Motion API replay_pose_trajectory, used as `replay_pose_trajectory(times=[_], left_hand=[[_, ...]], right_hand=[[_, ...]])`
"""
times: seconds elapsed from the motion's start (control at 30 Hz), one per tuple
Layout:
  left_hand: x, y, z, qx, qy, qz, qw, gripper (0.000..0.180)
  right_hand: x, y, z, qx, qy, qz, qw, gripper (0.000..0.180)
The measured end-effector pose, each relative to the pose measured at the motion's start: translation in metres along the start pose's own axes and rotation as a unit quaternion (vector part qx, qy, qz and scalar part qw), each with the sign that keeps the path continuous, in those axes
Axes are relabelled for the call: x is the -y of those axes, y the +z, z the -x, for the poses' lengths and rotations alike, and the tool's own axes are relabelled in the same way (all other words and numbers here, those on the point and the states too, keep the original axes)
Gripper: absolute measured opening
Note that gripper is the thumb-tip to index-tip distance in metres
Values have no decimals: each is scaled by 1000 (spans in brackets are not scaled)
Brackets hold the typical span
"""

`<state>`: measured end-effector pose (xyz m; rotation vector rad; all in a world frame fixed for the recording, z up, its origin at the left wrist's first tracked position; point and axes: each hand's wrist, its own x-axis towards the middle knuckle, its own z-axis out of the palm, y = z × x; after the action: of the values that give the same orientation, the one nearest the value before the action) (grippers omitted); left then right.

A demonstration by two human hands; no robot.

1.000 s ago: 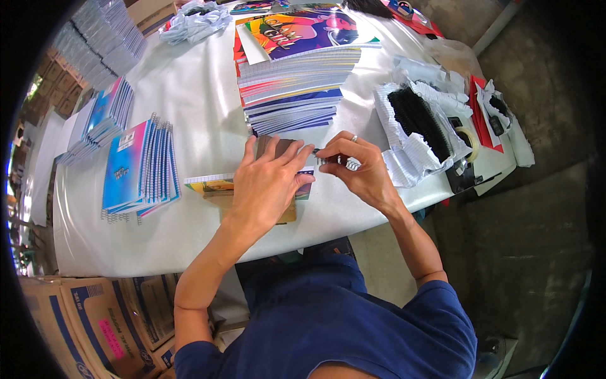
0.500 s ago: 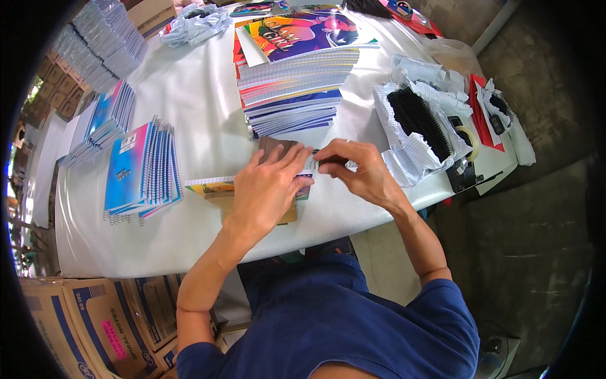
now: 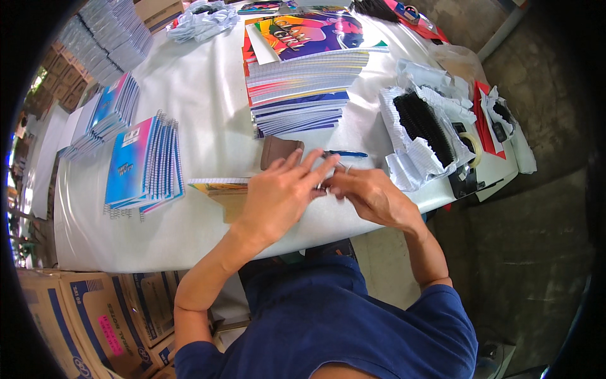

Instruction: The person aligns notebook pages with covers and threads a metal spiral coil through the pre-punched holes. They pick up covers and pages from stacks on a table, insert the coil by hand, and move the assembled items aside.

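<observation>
In front of me lies a notebook (image 3: 221,186) with a white page edge, a colourful cover and a tan board below, partly hidden by my left hand (image 3: 274,199). That hand lies over it with fingers stretched out to the right. At its fingertips, my right hand (image 3: 375,196) is closed in a pinch; what sits between thumb and fingers is too small to make out. Just beyond the left fingers rests a flat brown piece (image 3: 278,151), wallet-like in look. A slim blue pen-like tool (image 3: 348,153) lies beyond the right hand.
Ahead rises a stack of colourful notebooks (image 3: 309,82). Blue spiral notebooks (image 3: 129,164) stand in piles at the left. Black binding coils (image 3: 423,126) sit in crumpled paper on the right, beside a tape roll (image 3: 469,148). Cartons (image 3: 107,316) stand below the table's left side.
My right hand has moved down and slightly right, nearer the table's front edge. The left hand has shifted a little right, uncovering more of the brown piece. The blue tool now shows.
</observation>
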<state>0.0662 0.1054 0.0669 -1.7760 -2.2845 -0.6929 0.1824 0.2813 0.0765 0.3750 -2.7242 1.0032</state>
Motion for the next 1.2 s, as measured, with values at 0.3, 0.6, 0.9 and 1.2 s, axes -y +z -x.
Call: replay_pose_trajectory(times=[0.3,0.6,0.9,1.2], left_hand=[[-10,-5,2,77,20,-102,992,73],[12,-9,11,-85,-74,-65,991,94],[15,-1,9,-97,-95,-61,989,101],[17,-5,13,-93,-95,-62,989,100]], right_hand=[[-111,43,-70,61,-66,4,996,28],[-99,-35,-52,163,69,-381,907,45],[-75,-24,-22,71,22,-415,907,49],[-73,-12,-30,111,40,-446,887,56]])
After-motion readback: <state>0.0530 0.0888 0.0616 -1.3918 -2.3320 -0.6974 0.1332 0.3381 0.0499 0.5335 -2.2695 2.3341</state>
